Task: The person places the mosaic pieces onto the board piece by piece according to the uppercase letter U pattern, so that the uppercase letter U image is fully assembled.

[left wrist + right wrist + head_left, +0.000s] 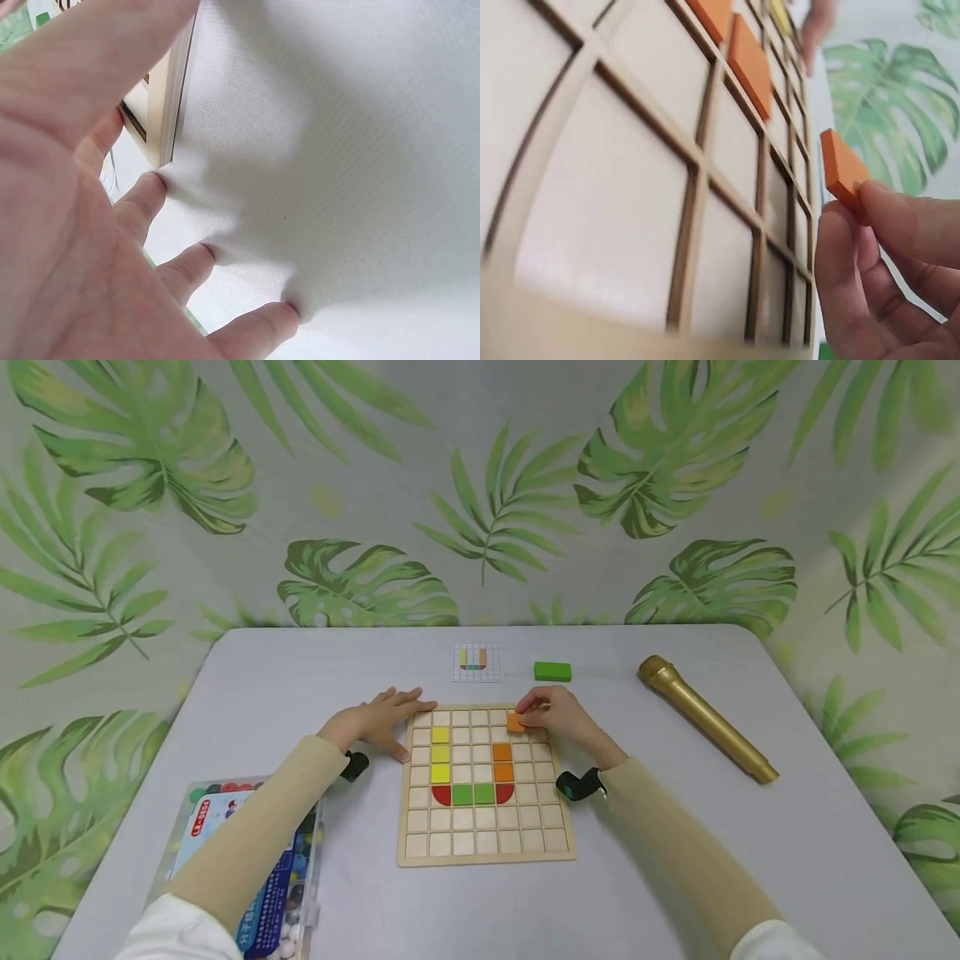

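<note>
A wooden grid board (486, 843) lies on the white table. Placed on it are three yellow tiles (440, 753) in a left column, two orange tiles (502, 762) on the right, and a lower row of two green tiles (462, 794) between two red rounded tiles (442, 795). Between thumb and fingers, my right hand (557, 714) pinches an orange square tile (844, 169), raised over the board's upper right part. My left hand (381, 722) rests with spread fingers at the board's upper left corner; in the left wrist view, its fingers (259, 330) lie beside the board edge.
Behind the board lies a small card (477, 662) printed with a coloured U shape on a grid. A green block (552, 672) is right of it. Farther right lies a gold microphone (705, 718). A clear plastic box (313, 881) of coloured pieces sits under my left forearm.
</note>
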Demonstrator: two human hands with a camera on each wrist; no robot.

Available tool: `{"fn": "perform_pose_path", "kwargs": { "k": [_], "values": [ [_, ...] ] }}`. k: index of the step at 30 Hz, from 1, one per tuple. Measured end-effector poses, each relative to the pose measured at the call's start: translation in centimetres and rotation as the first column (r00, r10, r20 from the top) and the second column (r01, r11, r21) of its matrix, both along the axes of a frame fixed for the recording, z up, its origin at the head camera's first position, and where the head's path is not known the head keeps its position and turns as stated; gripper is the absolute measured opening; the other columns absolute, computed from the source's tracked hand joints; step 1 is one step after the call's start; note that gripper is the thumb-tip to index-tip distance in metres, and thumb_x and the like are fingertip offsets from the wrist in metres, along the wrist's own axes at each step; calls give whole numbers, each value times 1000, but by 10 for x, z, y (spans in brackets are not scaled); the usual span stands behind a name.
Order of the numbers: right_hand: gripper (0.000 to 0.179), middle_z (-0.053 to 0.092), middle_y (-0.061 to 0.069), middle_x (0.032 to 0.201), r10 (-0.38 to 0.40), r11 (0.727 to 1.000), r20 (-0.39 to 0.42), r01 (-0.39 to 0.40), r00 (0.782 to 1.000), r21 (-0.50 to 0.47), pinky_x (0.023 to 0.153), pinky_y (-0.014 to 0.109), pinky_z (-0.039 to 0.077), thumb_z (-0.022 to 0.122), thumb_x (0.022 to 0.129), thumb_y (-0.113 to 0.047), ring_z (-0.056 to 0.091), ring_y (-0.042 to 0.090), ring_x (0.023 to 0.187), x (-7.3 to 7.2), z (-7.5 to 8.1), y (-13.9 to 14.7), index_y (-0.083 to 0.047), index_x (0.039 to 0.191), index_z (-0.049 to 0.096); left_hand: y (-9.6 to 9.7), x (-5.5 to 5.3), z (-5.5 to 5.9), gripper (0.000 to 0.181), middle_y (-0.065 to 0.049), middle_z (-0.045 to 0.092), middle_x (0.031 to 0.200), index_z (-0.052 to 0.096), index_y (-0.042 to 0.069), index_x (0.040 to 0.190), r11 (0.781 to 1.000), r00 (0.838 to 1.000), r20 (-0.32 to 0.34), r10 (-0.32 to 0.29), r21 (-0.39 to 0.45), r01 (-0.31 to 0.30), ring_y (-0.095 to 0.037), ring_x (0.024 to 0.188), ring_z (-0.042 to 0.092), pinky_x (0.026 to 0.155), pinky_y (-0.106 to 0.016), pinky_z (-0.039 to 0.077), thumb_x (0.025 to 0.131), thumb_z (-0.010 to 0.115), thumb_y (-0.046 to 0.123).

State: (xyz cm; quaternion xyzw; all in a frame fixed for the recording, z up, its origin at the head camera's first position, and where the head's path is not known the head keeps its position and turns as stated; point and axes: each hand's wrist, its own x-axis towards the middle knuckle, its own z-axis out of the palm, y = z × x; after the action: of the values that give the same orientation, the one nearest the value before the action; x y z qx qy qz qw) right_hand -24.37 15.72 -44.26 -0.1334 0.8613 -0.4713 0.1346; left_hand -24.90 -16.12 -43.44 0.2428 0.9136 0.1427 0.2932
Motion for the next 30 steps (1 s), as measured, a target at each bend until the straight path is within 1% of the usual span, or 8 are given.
{"fn": "perform_pose_path", "kwargs": {
  "k": [3, 4, 7, 19, 22, 25, 27, 30],
  "values": [
    [6, 65, 7, 81, 66, 994, -54, -61, 996, 93, 69, 29, 47, 69, 85, -2, 57, 17, 73, -1, -4, -16, 2, 89, 69, -1, -2, -3, 96, -12, 4, 160, 21, 21, 154, 1000, 1000, 0, -1, -1, 1, -45, 141, -3, 102, -73, 9, 78, 79, 36],
    [3, 65, 4, 79, 77, 990, -71, -68, 994, 126, 69, 28, 47, 69, 85, -2, 57, 16, 71, -3, -9, -19, -1, 87, 69, -1, -2, -3, 97, -12, 4, 160, 21, 21, 154, 1000, 1000, 1, -1, -1, 1, -44, 141, -3, 102, -73, 9, 78, 79, 36],
    [2, 63, 3, 77, 120, 978, -87, -103, 989, 182, 68, 28, 45, 69, 84, -2, 55, 16, 70, -2, -9, -26, -2, 86, 68, 0, -1, -3, 97, -12, 4, 160, 22, 21, 154, 1000, 1000, 4, 3, 1, -3, -44, 141, -3, 102, -72, 9, 78, 79, 35],
    [6, 60, 2, 78, 137, 972, -87, -117, 987, 203, 70, 29, 45, 67, 84, 0, 53, 16, 72, 5, -13, -29, -4, 89, 67, 1, 2, 1, 96, -13, 5, 159, 22, 19, 154, 1000, 1000, -1, 4, 1, -4, -45, 141, -2, 102, -73, 9, 78, 79, 34],
    [5, 61, 2, 79, 136, 975, -78, -120, 988, 185, 70, 28, 46, 68, 85, -1, 54, 16, 72, 3, -14, -27, -4, 90, 67, 2, 1, 1, 96, -13, 5, 159, 22, 19, 154, 1000, 1000, -1, 3, 0, -3, -45, 141, -2, 101, -73, 9, 78, 80, 34],
    [6, 63, 4, 83, 124, 985, -66, -115, 990, 130, 69, 27, 47, 67, 87, -3, 55, 17, 73, 2, -14, -21, -3, 93, 68, 1, 1, 0, 97, -13, 5, 159, 22, 19, 154, 1000, 1000, 0, 1, 1, -1, -45, 141, -2, 101, -73, 10, 78, 80, 35],
    [9, 65, 6, 89, 100, 993, -55, -96, 993, 69, 70, 28, 48, 66, 89, -5, 58, 18, 76, 1, -13, -16, -2, 97, 68, 0, 0, 0, 97, -13, 5, 159, 22, 19, 154, 1000, 1000, 4, -5, 2, 5, -45, 141, -2, 102, -73, 9, 78, 79, 36],
    [18, 65, 15, 100, 52, 996, -49, -55, 997, -69, 75, 35, 52, 62, 93, -7, 61, 27, 83, 3, -11, -5, 4, 107, 66, -2, -1, 1, 93, -17, 6, 158, 20, 15, 154, 999, 999, 0, -36, 41, 36, -47, 141, 0, 105, -69, 9, 82, 76, 35]
  ]
}}
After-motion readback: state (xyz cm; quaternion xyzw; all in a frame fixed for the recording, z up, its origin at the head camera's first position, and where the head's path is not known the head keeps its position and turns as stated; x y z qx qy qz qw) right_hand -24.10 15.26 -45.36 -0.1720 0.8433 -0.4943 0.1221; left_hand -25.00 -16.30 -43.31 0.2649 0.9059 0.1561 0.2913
